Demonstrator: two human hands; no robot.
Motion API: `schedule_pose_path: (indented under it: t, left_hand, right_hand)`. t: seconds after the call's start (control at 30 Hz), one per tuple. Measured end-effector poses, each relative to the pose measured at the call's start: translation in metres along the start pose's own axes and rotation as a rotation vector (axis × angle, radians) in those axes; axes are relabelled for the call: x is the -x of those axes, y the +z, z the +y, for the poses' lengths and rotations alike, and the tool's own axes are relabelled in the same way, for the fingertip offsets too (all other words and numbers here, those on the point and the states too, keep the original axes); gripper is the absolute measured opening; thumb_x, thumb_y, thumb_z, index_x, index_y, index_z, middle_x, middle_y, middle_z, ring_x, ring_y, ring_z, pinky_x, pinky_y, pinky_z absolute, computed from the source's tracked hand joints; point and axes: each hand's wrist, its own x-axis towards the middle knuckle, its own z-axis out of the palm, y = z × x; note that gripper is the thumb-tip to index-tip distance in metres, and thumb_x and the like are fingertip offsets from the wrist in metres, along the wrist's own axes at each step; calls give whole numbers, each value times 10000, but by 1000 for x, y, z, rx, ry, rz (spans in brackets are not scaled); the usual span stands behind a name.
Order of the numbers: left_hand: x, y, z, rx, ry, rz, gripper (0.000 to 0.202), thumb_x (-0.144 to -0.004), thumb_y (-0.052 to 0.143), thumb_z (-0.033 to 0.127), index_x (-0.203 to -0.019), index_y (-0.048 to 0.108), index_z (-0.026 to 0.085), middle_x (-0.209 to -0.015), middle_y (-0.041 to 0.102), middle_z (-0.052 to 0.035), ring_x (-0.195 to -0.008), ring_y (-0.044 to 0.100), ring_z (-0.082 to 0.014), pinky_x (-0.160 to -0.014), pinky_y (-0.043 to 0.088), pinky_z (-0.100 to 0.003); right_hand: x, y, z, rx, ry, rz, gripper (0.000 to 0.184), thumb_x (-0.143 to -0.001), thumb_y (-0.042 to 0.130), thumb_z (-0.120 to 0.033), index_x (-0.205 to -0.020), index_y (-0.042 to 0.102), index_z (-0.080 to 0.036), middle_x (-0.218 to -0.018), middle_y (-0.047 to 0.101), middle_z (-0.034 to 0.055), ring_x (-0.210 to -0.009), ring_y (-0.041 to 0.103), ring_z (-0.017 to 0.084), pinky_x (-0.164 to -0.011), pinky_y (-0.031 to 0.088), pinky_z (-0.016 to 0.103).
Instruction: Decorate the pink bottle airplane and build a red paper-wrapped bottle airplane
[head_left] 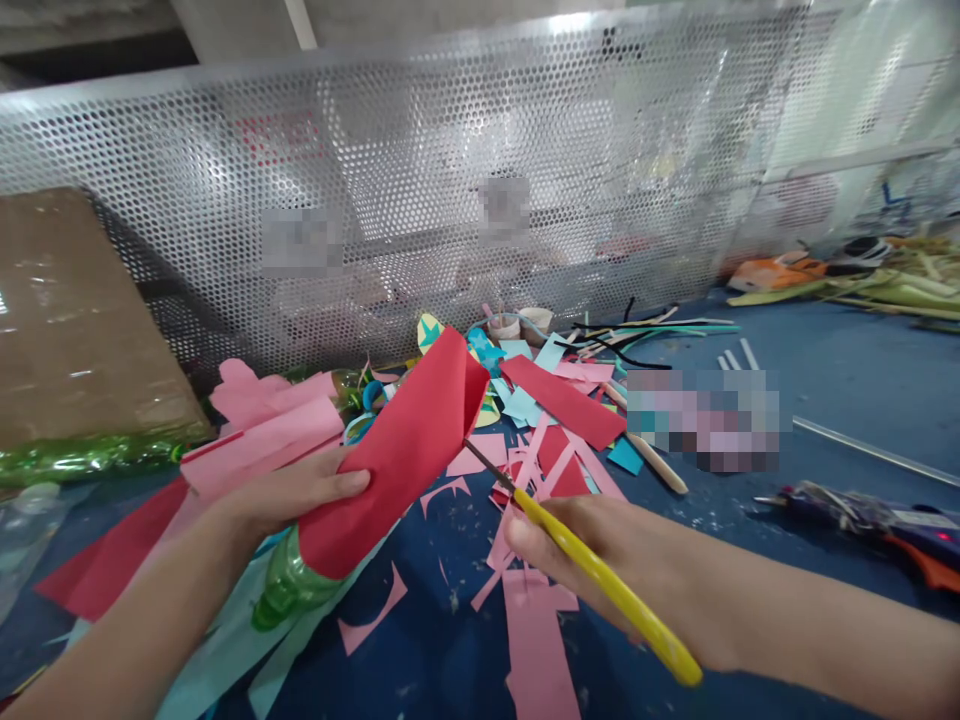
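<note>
My left hand (289,492) grips a green plastic bottle (289,588) with a sheet of red paper (397,460) wrapped round it, thumb pressed on the paper. My right hand (600,565) is closed on a yellow-handled tool (607,585) whose thin dark metal tip (487,462) touches the right edge of the red paper. Both hands hover over a blue table (840,390).
Pink, red and light-blue paper scraps (536,640) litter the table. A pink paper pile (262,425) and a cardboard box (67,310) lie at left. A perforated metal screen (450,180) stands behind. A glue gun (885,525) lies at right, sticks and strips farther back.
</note>
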Motion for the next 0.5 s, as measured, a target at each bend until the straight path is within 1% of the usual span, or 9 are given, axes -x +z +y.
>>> schedule_pose_path:
  t: [0.07, 0.17, 0.23, 0.33, 0.4, 0.43, 0.5]
  left_hand:
    - [-1, 0, 1, -8, 6, 14, 633, -663, 771, 532, -1156, 659, 151, -1108, 739, -84, -888, 729, -237, -806, 560, -309]
    - [-1, -1, 0, -14, 14, -6, 622, -664, 770, 534, -1149, 664, 160, -1057, 756, -73, -925, 718, -246, -835, 549, -322]
    - [0, -1, -2, -4, 17, -15, 602, -676, 765, 530, -1148, 670, 168, -1011, 766, -75, -920, 717, -253, -820, 553, -323]
    - [1, -3, -5, 41, 19, -3, 550, -680, 771, 512, -1117, 691, 189, -960, 774, -81, -862, 727, -253, -761, 565, -306]
    - [2, -4, -6, 80, 29, 3, 509, -676, 783, 494, -1080, 711, 193, -913, 779, -78, -834, 727, -246, -749, 564, -290]
    - [3, -5, -7, 110, 25, -5, 489, -676, 786, 488, -1059, 720, 191, -890, 781, -73, -822, 727, -241, -750, 563, -286]
    - [3, -6, -9, 176, -3, -34, 464, -679, 780, 498, -1012, 737, 178, -839, 782, -58, -779, 728, -228, -743, 562, -284]
  right_hand:
    - [-1, 1, -2, -65, 51, -40, 485, -964, 322, -553, -648, 446, -206, -542, 287, -65, -434, 234, 79, -374, 224, 222]
    - [-3, 3, -1, -85, 132, -52, 469, -933, 391, -555, -619, 403, -206, -554, 279, -59, -462, 225, 83, -388, 196, 229]
    - [-5, 4, 0, -71, 188, -50, 465, -916, 429, -544, -598, 389, -207, -530, 283, -60, -446, 215, 79, -378, 174, 236]
    - [-5, 4, 0, -58, 235, -20, 497, -889, 450, -581, -571, 381, -206, -494, 279, -66, -426, 192, 73, -370, 163, 241]
    - [-2, 1, 0, -96, 181, -23, 491, -901, 417, -591, -601, 415, -202, -501, 304, -66, -417, 197, 69, -369, 177, 235]
    - [0, -1, 0, -123, 120, -35, 479, -919, 386, -578, -630, 440, -200, -518, 333, -61, -411, 217, 67, -369, 189, 231]
    - [4, -5, 1, -144, -52, -69, 451, -960, 317, -521, -715, 503, -190, -573, 405, -40, -404, 306, 71, -369, 243, 221]
